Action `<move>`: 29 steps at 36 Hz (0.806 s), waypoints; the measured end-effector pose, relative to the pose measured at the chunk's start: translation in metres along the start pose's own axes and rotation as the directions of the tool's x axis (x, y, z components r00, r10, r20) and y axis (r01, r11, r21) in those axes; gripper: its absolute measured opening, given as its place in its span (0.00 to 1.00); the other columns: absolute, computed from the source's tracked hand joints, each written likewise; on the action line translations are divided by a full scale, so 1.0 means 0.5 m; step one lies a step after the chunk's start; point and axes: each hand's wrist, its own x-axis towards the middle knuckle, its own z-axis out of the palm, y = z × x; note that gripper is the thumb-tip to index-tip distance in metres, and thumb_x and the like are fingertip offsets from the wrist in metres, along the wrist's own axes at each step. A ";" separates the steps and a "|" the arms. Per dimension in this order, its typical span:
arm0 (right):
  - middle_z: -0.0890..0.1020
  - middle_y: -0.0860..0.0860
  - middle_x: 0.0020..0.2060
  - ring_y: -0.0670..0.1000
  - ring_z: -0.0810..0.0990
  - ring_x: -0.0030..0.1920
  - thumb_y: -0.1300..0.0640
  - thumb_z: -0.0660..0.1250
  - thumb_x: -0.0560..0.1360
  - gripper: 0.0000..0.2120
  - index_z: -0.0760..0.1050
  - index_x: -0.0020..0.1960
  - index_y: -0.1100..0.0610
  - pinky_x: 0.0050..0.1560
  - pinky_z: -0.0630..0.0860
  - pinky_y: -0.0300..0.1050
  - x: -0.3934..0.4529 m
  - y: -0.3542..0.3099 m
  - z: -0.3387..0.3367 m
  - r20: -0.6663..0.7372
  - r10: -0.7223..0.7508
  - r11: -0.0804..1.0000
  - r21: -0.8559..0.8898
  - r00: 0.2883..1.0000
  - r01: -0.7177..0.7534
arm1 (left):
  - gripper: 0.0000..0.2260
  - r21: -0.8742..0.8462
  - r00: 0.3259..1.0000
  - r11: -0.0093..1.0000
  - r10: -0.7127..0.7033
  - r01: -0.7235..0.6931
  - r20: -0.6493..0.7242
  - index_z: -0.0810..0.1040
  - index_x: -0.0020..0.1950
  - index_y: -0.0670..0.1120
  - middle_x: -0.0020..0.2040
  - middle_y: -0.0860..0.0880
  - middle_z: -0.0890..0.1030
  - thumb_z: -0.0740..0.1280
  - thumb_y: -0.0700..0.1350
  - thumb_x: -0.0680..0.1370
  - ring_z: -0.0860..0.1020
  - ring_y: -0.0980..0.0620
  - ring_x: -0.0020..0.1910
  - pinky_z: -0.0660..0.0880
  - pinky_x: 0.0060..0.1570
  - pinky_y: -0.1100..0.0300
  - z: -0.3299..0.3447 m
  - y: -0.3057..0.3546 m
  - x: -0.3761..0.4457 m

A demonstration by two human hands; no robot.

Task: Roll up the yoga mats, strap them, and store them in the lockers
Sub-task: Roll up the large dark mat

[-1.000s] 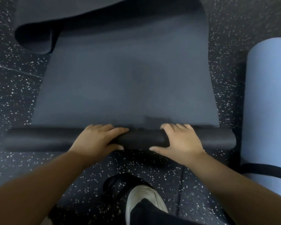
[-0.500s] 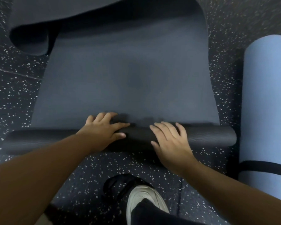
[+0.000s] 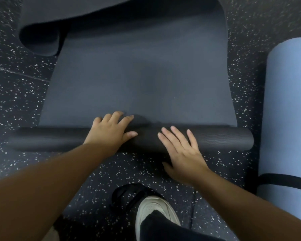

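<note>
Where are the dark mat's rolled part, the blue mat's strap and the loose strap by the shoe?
rolled part (image 3: 222, 139), head view, bare right stretch.
blue mat's strap (image 3: 285, 180), head view, band across the roll.
loose strap (image 3: 123, 193), head view, loop on floor.

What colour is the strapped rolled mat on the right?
Light blue mat, with a black strap; head view.

You are looking straight down at a dark rubber floor (image 3: 21, 94) flecked all over with small white and pale specks. A thin seam (image 3: 19, 73) crosses it at your upper left, running at a slant, and another seam (image 3: 193, 213) runs near the bottom, right of centre. The light is dim and even, with soft shadows. No walls, windows or furniture fall within your view.
</note>
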 end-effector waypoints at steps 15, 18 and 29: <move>0.55 0.47 0.78 0.50 0.51 0.77 0.34 0.65 0.72 0.46 0.46 0.80 0.48 0.75 0.37 0.51 0.089 0.041 -0.041 0.124 0.008 1.000 0.006 0.992 -0.009 | 0.24 -0.150 0.935 0.974 0.113 -0.172 -0.336 0.64 0.73 0.49 0.69 0.43 0.72 0.59 0.53 0.78 0.69 0.43 0.70 0.68 0.63 0.40 0.047 0.010 -0.036; 0.54 0.44 0.77 0.48 0.51 0.77 0.32 0.67 0.70 0.49 0.43 0.79 0.46 0.77 0.39 0.50 0.116 0.054 -0.056 0.189 -0.001 1.000 0.023 0.982 -0.004 | 0.31 -0.134 0.924 0.972 0.135 -0.194 -0.358 0.66 0.72 0.48 0.70 0.42 0.72 0.72 0.47 0.72 0.69 0.41 0.70 0.67 0.63 0.37 0.058 0.011 -0.034; 0.63 0.46 0.73 0.50 0.61 0.73 0.33 0.69 0.69 0.47 0.49 0.79 0.46 0.71 0.55 0.47 0.154 0.065 -0.080 0.212 0.022 1.000 -0.009 0.977 -0.020 | 0.57 -0.017 0.967 0.993 0.106 -0.113 -0.231 0.39 0.79 0.49 0.78 0.43 0.50 0.75 0.61 0.64 0.47 0.40 0.77 0.43 0.69 0.36 0.103 0.025 -0.027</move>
